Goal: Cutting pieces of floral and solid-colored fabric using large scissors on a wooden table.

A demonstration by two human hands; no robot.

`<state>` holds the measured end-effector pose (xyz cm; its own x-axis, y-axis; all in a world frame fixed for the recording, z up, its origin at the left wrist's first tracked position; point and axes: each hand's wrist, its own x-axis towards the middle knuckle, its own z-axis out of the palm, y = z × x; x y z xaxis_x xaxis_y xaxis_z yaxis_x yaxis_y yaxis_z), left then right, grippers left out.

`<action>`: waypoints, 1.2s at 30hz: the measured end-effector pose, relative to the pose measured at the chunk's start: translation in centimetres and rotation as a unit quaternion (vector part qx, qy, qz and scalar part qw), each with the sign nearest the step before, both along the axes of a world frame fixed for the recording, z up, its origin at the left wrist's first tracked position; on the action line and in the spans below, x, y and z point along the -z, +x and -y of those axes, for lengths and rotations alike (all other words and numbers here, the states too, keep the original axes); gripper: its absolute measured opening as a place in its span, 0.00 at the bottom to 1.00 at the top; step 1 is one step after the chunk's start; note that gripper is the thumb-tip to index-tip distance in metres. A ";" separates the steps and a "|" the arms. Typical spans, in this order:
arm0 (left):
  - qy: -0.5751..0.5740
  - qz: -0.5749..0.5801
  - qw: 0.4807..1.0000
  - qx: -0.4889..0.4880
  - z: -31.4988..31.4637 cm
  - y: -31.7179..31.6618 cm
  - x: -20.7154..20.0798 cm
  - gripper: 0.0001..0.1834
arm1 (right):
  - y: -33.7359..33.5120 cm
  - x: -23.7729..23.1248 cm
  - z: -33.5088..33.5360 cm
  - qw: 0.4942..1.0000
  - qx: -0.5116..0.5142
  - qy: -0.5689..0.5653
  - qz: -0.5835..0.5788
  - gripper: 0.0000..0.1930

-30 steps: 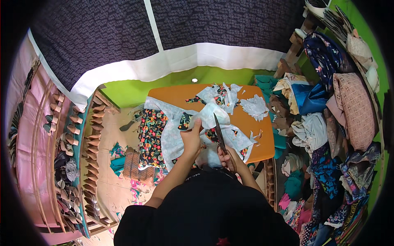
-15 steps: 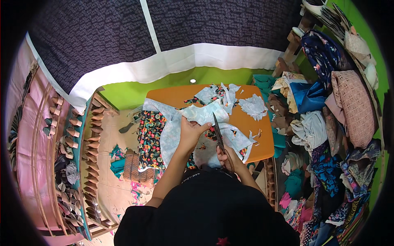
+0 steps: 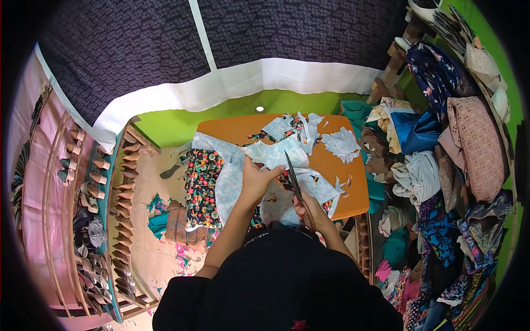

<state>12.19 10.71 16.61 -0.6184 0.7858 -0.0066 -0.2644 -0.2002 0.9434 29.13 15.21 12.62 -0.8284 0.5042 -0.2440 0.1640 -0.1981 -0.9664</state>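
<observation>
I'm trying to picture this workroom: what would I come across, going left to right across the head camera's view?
Pink sheet → row of brown pointed pieces → black floral panel → left hand → scissors → jagged pale scrap → shiny blue cloth → pink patterned bundle.

Long, dark scissors [image 3: 293, 179] slant, tips pointing forward and slightly left. Behind the scissors' tips, a pale bluish-white fabric piece [image 3: 266, 153] is raised and curved. Left of and beneath the scissors spreads black floral cloth [image 3: 203, 190], its whitish reverse partly showing.
</observation>
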 end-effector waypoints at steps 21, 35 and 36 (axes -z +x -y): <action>0.017 -0.023 1.000 0.008 -0.4 -0.5 -0.5 0.36 | 0.4 1.2 -1.0 0.979 -0.014 0.204 0.004 0.19; 0.004 -0.006 1.000 0.028 -0.1 -1.2 0.0 0.37 | 0.6 -0.4 -0.8 0.973 -0.019 0.230 0.022 0.15; -0.002 -0.015 0.999 0.029 -0.1 -1.1 -0.2 0.37 | 0.6 -0.9 -0.7 0.974 -0.017 0.223 0.026 0.26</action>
<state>11.10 10.80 16.85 -0.5725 0.8199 0.0082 -0.2470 -0.1820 0.9518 29.71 15.90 13.48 -0.8390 0.5419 -0.0492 0.2142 0.2458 -0.9454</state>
